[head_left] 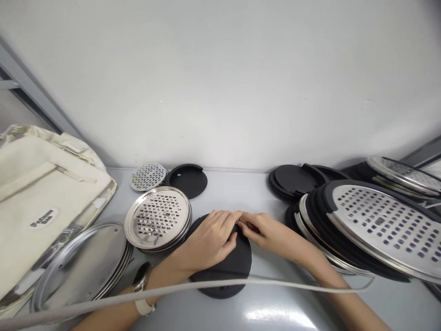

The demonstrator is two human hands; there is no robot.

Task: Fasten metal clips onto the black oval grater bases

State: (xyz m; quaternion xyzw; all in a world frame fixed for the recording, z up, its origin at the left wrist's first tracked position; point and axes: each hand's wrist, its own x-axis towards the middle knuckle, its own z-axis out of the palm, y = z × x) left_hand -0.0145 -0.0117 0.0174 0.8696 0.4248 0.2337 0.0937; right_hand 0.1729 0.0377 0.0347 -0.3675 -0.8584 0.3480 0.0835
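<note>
A round black disc [223, 264] lies on the grey surface in front of me, with part of another round black edge showing below it. My left hand [215, 236] rests over its upper part, fingers together and curled at the far rim, thumb bent inward. At that same rim my right hand [258, 227] has its thumb and fingers pinched together, touching the left fingertips. A tiny shiny spot shows between the hands, too small to name. Just left of the disc sits a stack of round metal grater plates [158, 218].
Larger metal discs [86, 266] and a cream bag [41, 193] are at left. A small grater plate [148, 177] and black round tray [188, 180] stand by the wall. Black discs [296, 179] and big grater plates [389, 225] are stacked right. A pale cord [275, 281] crosses the foreground.
</note>
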